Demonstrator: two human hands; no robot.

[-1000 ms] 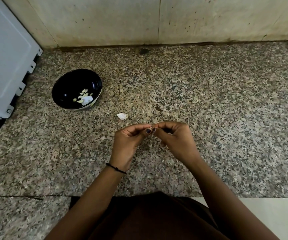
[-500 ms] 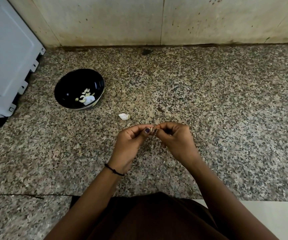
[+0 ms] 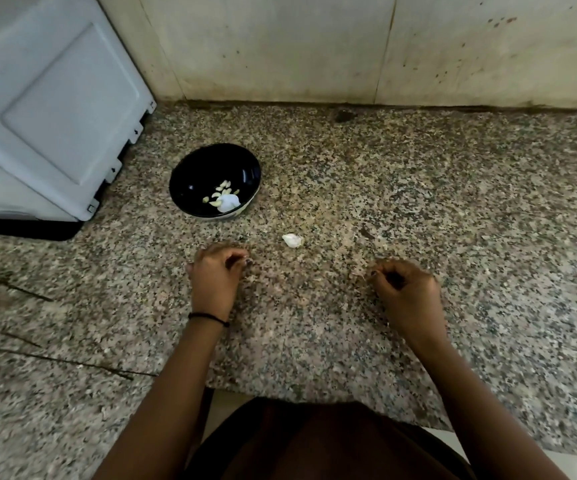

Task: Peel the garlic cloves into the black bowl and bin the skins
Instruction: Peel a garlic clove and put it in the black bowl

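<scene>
left hand (image 3: 216, 271) and right hand (image 3: 403, 289) well apart, fingers curled inward, anything held too blurred to tell

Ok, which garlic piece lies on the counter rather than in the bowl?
The lone white piece on the speckled counter, to the near right of the black bowl. All the other cloves lie inside the bowl.

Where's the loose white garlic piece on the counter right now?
Head view, centre: the garlic piece lies on the granite counter, right of and nearer than the black bowl, beyond the gap between left hand and right hand, touching neither.
</scene>
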